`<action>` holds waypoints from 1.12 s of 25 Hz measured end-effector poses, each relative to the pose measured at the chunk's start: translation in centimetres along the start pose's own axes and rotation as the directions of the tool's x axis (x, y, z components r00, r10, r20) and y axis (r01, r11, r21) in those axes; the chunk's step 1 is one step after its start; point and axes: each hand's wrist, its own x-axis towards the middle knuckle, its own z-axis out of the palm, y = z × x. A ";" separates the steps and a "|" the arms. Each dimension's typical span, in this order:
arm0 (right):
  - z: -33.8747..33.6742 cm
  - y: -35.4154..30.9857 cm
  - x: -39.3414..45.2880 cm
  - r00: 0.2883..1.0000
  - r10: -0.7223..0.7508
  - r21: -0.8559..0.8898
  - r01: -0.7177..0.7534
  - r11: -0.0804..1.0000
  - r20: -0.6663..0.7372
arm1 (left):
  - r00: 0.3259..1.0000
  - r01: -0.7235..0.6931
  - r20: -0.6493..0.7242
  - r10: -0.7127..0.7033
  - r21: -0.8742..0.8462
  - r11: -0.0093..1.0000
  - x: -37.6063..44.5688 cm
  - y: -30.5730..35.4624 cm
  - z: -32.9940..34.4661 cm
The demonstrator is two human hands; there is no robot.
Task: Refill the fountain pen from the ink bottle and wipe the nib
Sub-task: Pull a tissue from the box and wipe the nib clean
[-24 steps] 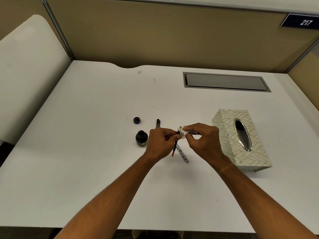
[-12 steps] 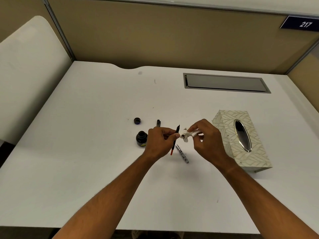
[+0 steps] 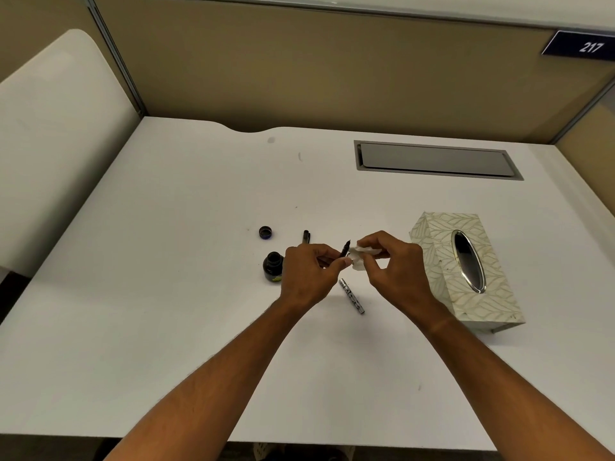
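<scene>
Both hands work just right of the open round black glass ink bottle (image 3: 273, 267) on the white desk (image 3: 166, 294): left hand (image 3: 307, 277) pinching the slim black fountain pen section (image 3: 344, 251) nib-up, right hand (image 3: 396, 271) pinching crumpled white tissue (image 3: 361, 257) beside it, so fold tissue round the nib and draw off gently tipward

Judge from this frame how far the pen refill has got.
Done, apparently: the ink bottle stands open, its cap beside it. In hand: the left hand holds the pen section; the right hand holds a tissue at the nib. Left: refit the patterned barrel and close the bottle.
</scene>
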 end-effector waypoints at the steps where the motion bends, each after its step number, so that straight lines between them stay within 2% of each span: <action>1: 0.0 -0.1 -0.1 1.000 -0.015 -0.008 0.015 1.000 -0.004 | 1.000 0.000 -0.011 0.000 0.015 1.000 0.0 0.0 0.0; 5: 0.4 0.0 -0.4 0.996 -0.090 -0.051 0.090 0.995 -0.005 | 0.999 0.016 -0.034 -0.014 0.057 0.998 -0.1 -0.1 0.1; 10: 0.5 -0.4 -0.6 0.998 -0.047 -0.006 0.047 0.999 -0.035 | 0.999 0.027 -0.028 -0.024 0.128 0.991 -0.1 0.0 0.1; 15: 0.7 -0.1 -0.6 0.996 -0.071 0.013 0.072 0.997 -0.054 | 0.999 0.000 -0.041 0.006 0.156 0.988 -0.2 0.2 0.1; 21: 1.0 0.1 -0.6 0.995 -0.087 -0.035 0.085 0.996 -0.048 | 0.998 -0.044 -0.043 0.055 0.216 0.975 -0.2 0.1 0.2; 28: 0.9 0.4 -0.6 0.993 -0.090 -0.016 0.089 0.996 -0.071 | 0.997 -0.068 -0.010 0.070 0.166 0.984 -0.2 0.3 0.0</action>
